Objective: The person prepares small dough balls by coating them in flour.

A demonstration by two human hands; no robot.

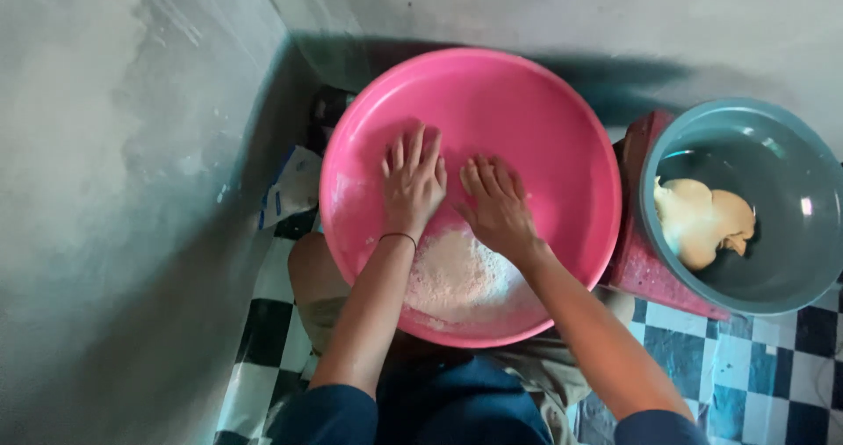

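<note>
A domestic food-preparation corner at floor level is shown. Bare cement walls [105, 146] are met by a black-and-white checkered floor [755, 366]; beside the pink plastic basin [527, 102] of flour [461, 278], dough [702, 221] is kept in a grey bowl [790, 269].

Hands [457, 195] (both flat) in pink basin [562, 102]

Dark blue short sleeves, bare forearms; thin black band on left wrist [397, 235].
</note>
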